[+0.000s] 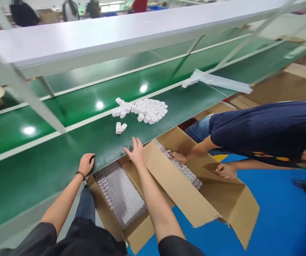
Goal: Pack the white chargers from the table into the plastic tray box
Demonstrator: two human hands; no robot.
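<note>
My left hand (86, 164) is at the near edge of the green conveyor belt (99, 145), its fingers curled around a small dark thing I cannot make out. My right hand (137, 153) is open with fingers spread, over the belt edge beside the cardboard flaps, and holds nothing. Beyond it on the belt lie a heap of small white blocks (153, 110) that look like plug chargers and a small separate cluster (119, 128). Below my hands, an open cardboard box (107, 209) holds rows of similar white pieces (105, 186) beside a translucent whitish sheet (123, 195).
At right, a co-worker in a dark shirt (262, 131) has one hand (178, 157) on a gridded divider (188, 174) in a second open carton (222, 199). White plastic wrapping (222, 81) lies farther along the belt. A white shelf (115, 32) on slanted posts spans above.
</note>
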